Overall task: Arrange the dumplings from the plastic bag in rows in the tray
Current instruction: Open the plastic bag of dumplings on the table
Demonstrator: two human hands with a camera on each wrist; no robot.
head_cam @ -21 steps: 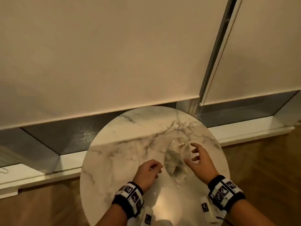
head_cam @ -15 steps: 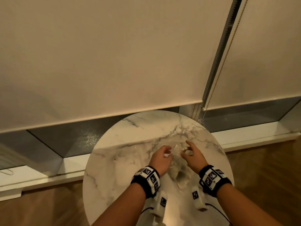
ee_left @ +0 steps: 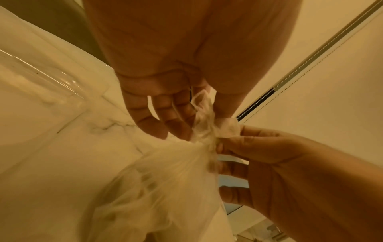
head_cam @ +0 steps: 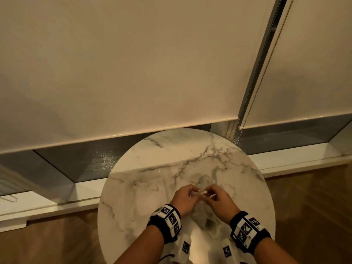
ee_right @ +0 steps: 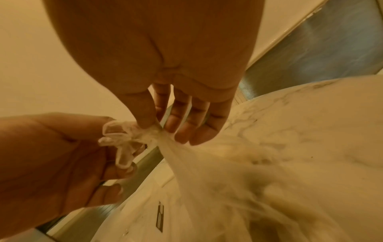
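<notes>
A clear plastic bag (head_cam: 206,221) lies on the round marble table (head_cam: 133,206), its neck twisted into a knot (ee_left: 207,129). Pale lumps, blurred, show inside the bag (ee_right: 259,188). My left hand (head_cam: 190,193) pinches the ruffled end of the knot (ee_right: 120,139). My right hand (head_cam: 208,194) pinches the neck just below it, thumb against fingers (ee_right: 153,129). Both hands meet above the bag, near the table's middle. A clear plastic tray (ee_left: 41,78) sits to the left of the hands, faint in the head view (head_cam: 146,180).
Beyond the table's far edge hang roller blinds (head_cam: 133,73) with a bead chain (head_cam: 266,63) over a window sill (head_cam: 57,202). Wooden floor (head_cam: 304,206) surrounds the table. Bare marble shows to the left front and far side.
Both hands were apart on either side of the bag; they have come together at its top and taken hold of the knotted neck. The head view has tilted slightly.
</notes>
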